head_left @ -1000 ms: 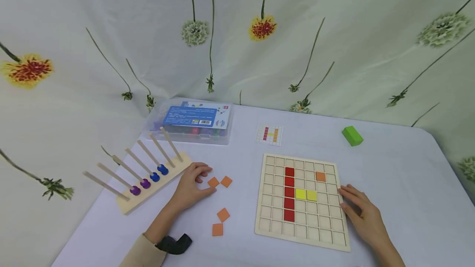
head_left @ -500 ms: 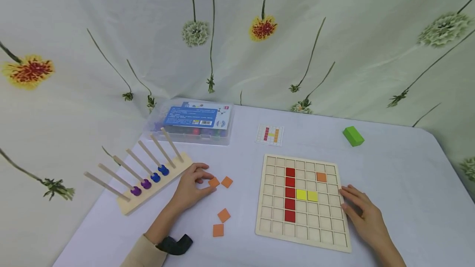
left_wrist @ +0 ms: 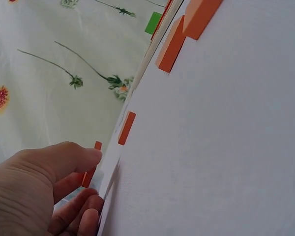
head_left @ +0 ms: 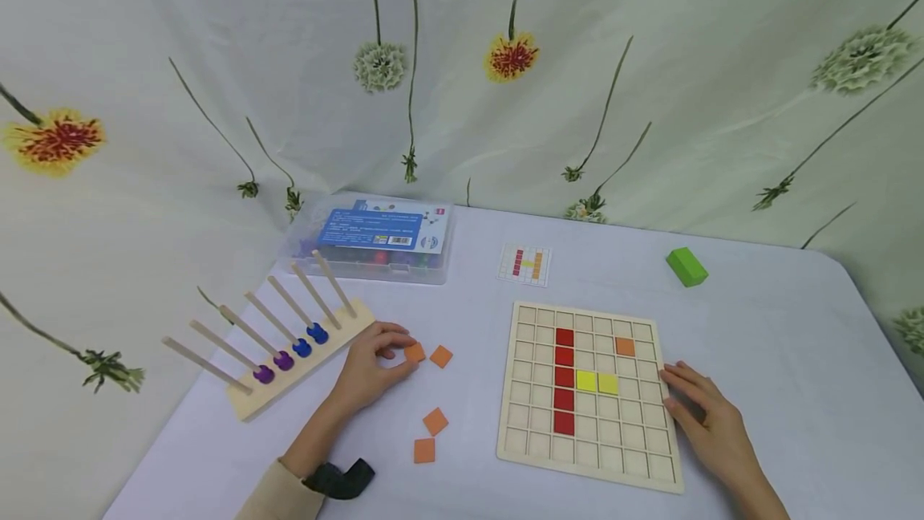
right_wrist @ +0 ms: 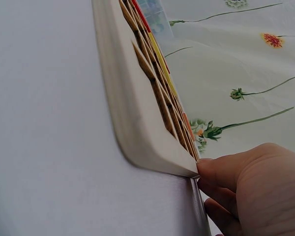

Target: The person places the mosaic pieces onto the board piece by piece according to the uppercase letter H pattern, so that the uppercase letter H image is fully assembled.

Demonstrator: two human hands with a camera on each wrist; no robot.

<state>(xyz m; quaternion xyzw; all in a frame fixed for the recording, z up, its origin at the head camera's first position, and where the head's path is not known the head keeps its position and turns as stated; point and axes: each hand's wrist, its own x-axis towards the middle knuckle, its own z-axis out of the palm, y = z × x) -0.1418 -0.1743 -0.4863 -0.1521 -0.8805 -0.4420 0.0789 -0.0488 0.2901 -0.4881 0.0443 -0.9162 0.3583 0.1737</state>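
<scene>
My left hand (head_left: pixel 371 363) pinches an orange square tile (head_left: pixel 415 352) between thumb and fingers. In the left wrist view this held tile (left_wrist: pixel 89 177) stands on edge and looks slightly raised. Beside it lies a loose orange tile (head_left: pixel 441 356), and two others (head_left: pixel 435 421) (head_left: pixel 424 450) are nearer the front. A wooden grid board (head_left: pixel 588 473) carries a column of red tiles (head_left: pixel 564 376), two yellow tiles (head_left: pixel 608 383) and one orange tile (head_left: pixel 624 347). At the board's right edge my right hand (head_left: pixel 711 420) rests its thumb and fingertips, fingers fairly straight.
A peg stand (head_left: pixel 303 359) with purple and blue beads is left of my left hand. Behind are a clear plastic box (head_left: pixel 375 235), a pattern card (head_left: pixel 524 264) and a green block (head_left: pixel 686 266). A floral cloth (head_left: pixel 462 103) hangs at the back.
My left fingers have closed on the orange tile, which has shifted very slightly away from the table's front. The right hand and the board stay in place.
</scene>
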